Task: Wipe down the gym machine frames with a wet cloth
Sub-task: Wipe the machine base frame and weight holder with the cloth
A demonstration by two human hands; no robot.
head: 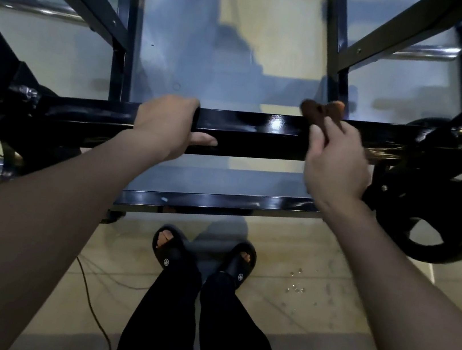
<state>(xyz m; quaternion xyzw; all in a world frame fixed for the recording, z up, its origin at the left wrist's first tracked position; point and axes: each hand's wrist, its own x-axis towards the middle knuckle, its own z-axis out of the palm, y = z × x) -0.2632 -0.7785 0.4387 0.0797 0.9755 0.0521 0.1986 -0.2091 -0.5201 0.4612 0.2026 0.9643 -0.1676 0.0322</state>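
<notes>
Glossy black frame crossbar [259, 137] spanning horizontally at arm level, left hand [168, 123] wrapped over bar, thumb underneath, right hand [336, 163] pinching brown cloth [320, 111], cloth bunched above fingertips, resting against bar's top edge, blurred.

dim, bluish | glare on black bar [273, 125] | blurred right hand [336, 163] | edges bowed

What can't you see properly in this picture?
- Head view: most of the brown cloth is hidden behind the right hand and blurred.
- The left hand wraps the black bar, hiding its fingertips.
- The wheel is dark and cut off by the right edge.
</notes>
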